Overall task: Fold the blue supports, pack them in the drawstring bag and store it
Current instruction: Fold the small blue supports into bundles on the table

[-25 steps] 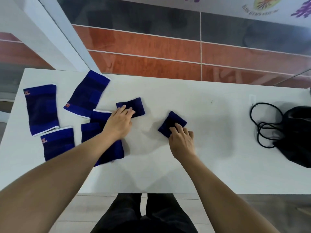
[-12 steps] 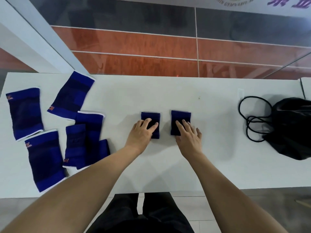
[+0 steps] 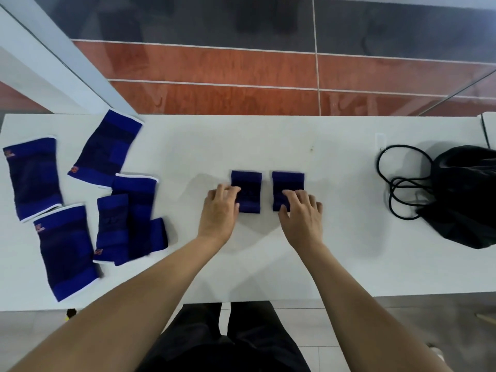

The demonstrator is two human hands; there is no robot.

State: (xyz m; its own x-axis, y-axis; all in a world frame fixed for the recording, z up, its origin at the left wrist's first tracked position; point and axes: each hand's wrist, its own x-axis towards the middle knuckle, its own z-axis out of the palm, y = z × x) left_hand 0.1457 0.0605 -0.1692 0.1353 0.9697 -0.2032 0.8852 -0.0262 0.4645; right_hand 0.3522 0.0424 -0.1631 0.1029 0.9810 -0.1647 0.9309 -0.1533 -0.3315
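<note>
**Two small supports under the hands, bag off to the right**

The two small supports lie side by side at the middle of the counter [image 3: 268, 135], just apart, their long axes running away from the person. The left support [image 3: 248, 189] has the left hand [image 3: 218, 208] resting on its near left edge, fingers flat and together, pressing rather than pinching. The right support [image 3: 287, 183] is covered at its near half by the right hand [image 3: 302, 213], fingers spread and lying flat on the cloth; neither hand is closed around anything.

Each piece sits directly ahead of its own hand, so a fold along the short way, near end over far end, looks like the natural next move and needs no reaching across.

Right of the two supports, well apart, the drawstring bag [image 3: 467, 194] lies slumped at the counter's end, its cord [image 3: 397, 183] looped on the side facing the supports. The right hand is plainly the nearer one to it. Whether the bag's mouth is open I cannot tell from this angle.

Left of the two supports, also well apart, the larger supports [image 3: 107, 154] lie scattered and partly overlapping, unfolded as far as I can judge, nearer the left hand. Most of the folding seems yet to be done.
</note>
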